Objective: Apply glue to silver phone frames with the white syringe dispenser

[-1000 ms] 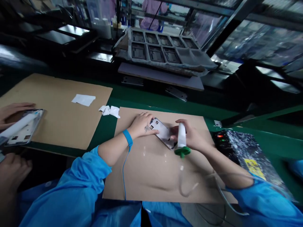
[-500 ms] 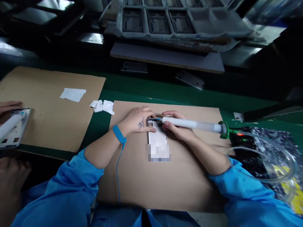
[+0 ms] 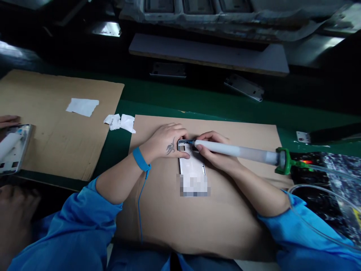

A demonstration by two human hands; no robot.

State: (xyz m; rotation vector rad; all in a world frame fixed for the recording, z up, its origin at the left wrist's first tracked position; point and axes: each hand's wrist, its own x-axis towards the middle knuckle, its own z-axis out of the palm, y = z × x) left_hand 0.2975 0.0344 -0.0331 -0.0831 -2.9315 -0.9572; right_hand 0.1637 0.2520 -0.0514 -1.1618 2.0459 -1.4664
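A white phone frame (image 3: 190, 165) lies flat on a cardboard sheet (image 3: 197, 214) in front of me. My left hand (image 3: 165, 141) rests on the frame's top left corner and pins it down, fingers curled over the edge. My right hand (image 3: 216, 152) is closed round a long white syringe-like dispenser (image 3: 239, 151), whose tip touches the frame's top edge. The dispenser ends in a green cap (image 3: 283, 161) with a clear hose (image 3: 316, 222) looping off to the right. A blue wrist strap (image 3: 140, 159) with a cord is on my left wrist.
Another person's hands (image 3: 8, 121) hold a second frame (image 3: 12, 148) and dispenser at far left over a second cardboard sheet (image 3: 56, 124). White paper scraps (image 3: 120, 122) lie between the sheets. A control box with a red light (image 3: 307, 162) stands right. Trays (image 3: 214, 7) and loose frames (image 3: 244, 87) sit behind.
The dispenser has swung from upright to lying nearly level, tip on the frame's top edge. The frame has turned from slanted to straight. My view has tilted down.
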